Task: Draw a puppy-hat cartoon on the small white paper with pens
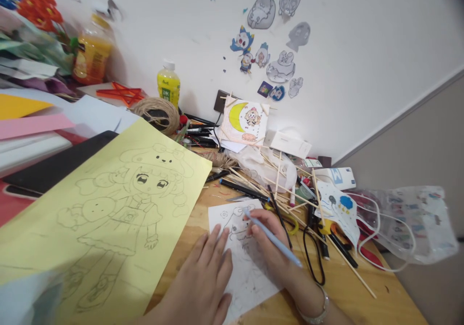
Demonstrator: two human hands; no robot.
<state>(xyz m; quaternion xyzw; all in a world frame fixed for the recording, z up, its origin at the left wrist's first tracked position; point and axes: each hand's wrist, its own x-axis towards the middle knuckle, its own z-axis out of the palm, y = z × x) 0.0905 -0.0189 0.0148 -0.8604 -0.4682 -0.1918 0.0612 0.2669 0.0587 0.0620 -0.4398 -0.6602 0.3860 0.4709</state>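
My right hand is closed round a slim light-blue pen, whose tip meets the upper part of a white sheet of paper. Dark line drawing covers that sheet, with a figure's head near the top. Flat on the sheet's left edge lies my left hand, its fingers stretched out and holding nothing. To the left of it, a large yellow sheet carries a pencil-like drawing of a girl in a dress and an animal-faced hat. Part of the white sheet is hidden beneath both hands.
Wooden sticks, black pens and a clear plastic bag crowd the wooden table behind and to the right. Twine, a yellow-green bottle and an orange drink bottle stand near the wall.
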